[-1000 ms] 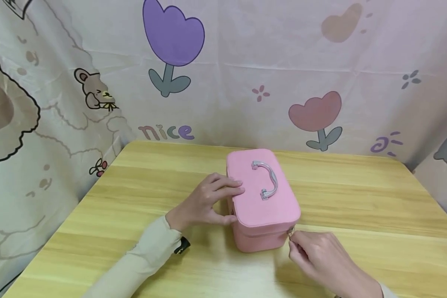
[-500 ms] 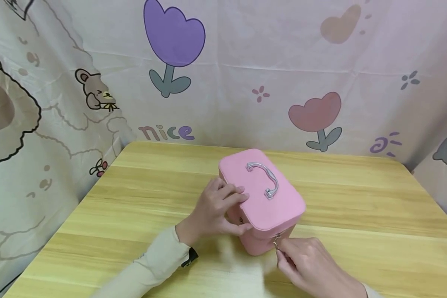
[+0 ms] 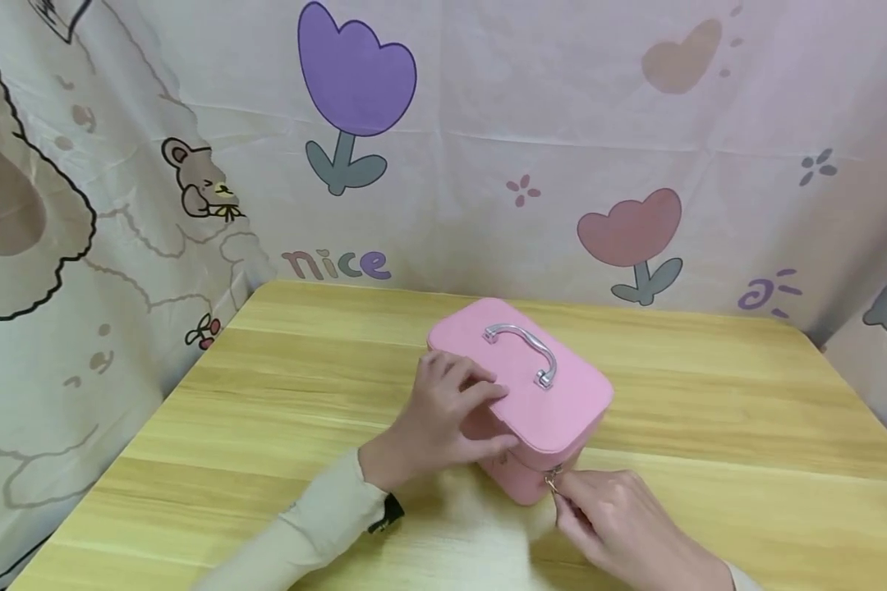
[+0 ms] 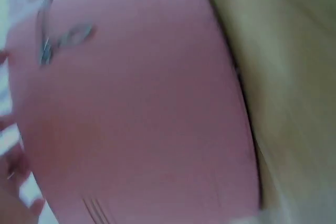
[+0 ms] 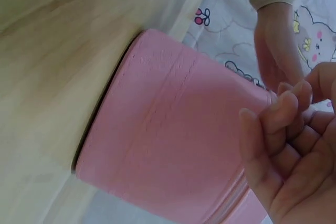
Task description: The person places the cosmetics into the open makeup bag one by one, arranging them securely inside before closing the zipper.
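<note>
A pink case (image 3: 569, 410) with a rounded lid and a silver handle (image 3: 526, 338) stands turned at an angle on the table. My left hand (image 3: 447, 414) holds it at the lid's left edge, with bent fingers over the top and the thumb near the front corner. At that corner my right hand (image 3: 621, 517) pinches a small metal zipper pull (image 3: 551, 484). The lid sits down on the body. In the left wrist view a blurred metal fitting (image 4: 73, 35) hangs on the pink side. Curled fingers (image 5: 278, 114) of my right hand hide the pull in the right wrist view.
The wooden table (image 3: 281, 386) reaches back to a curtain (image 3: 473, 98) printed with flowers and a bear. A black strap (image 3: 387, 513) shows at my left cuff.
The case has turned, its far end swinging left and its near end right. My left hand has moved right with it; the right hand has shifted slightly left, still pinching the pull.
</note>
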Demonstrator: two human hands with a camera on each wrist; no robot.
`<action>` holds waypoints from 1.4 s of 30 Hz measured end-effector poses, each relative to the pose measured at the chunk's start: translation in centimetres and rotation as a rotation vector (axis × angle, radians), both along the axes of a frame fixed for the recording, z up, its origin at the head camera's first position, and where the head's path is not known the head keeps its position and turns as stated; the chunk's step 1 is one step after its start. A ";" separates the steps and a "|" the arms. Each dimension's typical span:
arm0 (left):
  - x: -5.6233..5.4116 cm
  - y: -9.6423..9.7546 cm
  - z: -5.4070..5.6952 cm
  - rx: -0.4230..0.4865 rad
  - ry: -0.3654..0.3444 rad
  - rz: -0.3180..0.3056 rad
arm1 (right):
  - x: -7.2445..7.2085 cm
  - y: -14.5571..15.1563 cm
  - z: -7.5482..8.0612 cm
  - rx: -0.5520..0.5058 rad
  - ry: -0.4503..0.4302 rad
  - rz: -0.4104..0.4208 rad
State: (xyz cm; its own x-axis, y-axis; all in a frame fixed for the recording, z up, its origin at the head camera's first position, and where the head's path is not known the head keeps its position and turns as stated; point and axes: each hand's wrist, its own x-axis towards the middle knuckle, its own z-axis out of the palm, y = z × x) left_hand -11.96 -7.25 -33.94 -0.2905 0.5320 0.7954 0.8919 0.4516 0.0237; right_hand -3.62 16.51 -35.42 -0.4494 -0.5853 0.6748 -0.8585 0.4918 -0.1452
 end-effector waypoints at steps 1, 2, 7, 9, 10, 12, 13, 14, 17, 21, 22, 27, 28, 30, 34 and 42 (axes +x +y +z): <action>-0.4 -0.5 -0.1 -0.010 -0.059 -0.023 | 0.0 0.2 0.0 0.009 -0.014 -0.003; -0.8 -1.0 -0.2 -0.017 -0.109 -0.036 | 0.0 0.3 -0.1 0.017 -0.025 -0.006; -2.9 -3.0 -1.0 0.023 -0.213 -0.022 | -0.1 0.9 -0.3 0.042 -0.043 -0.014; -3.5 -3.4 -1.2 0.041 -0.200 -0.024 | -0.1 1.0 -0.3 0.044 -0.034 -0.012; -3.7 -3.5 -1.2 0.046 -0.187 -0.027 | -0.2 1.0 -0.2 0.044 -0.031 -0.009; -3.9 -3.7 -1.2 0.054 -0.156 -0.025 | -0.2 1.0 0.1 0.046 -0.033 -0.008; -4.0 -3.8 -1.2 0.062 -0.142 -0.022 | -0.2 1.1 0.3 0.040 -0.020 0.001; -4.1 -3.8 -1.2 0.068 -0.132 -0.021 | -0.2 1.2 0.5 0.032 -0.009 0.002; -4.0 -3.5 -1.0 0.077 -0.104 0.002 | -0.5 1.8 0.9 -0.004 0.047 -0.019; -3.7 -2.8 -0.6 0.061 -0.083 0.057 | -1.0 2.5 1.0 -0.034 0.106 -0.087; -3.6 -2.6 -0.4 0.054 -0.080 0.074 | -1.1 2.6 1.0 -0.035 0.110 -0.101; -3.2 -1.9 0.0 0.037 -0.066 0.140 | -1.4 2.3 0.3 -0.046 0.093 -0.118; -3.2 -1.9 0.0 0.039 -0.072 0.143 | -1.5 2.2 0.1 -0.051 0.083 -0.116; -3.2 -1.8 0.2 0.044 -0.088 0.141 | -1.4 2.0 0.0 -0.063 0.080 -0.104; -3.2 -1.7 0.2 0.050 -0.110 0.133 | -1.2 1.5 -0.2 -0.076 0.063 -0.084; -3.2 -1.6 0.1 0.075 -0.110 0.125 | -1.3 -0.4 -0.3 -0.051 0.073 -0.085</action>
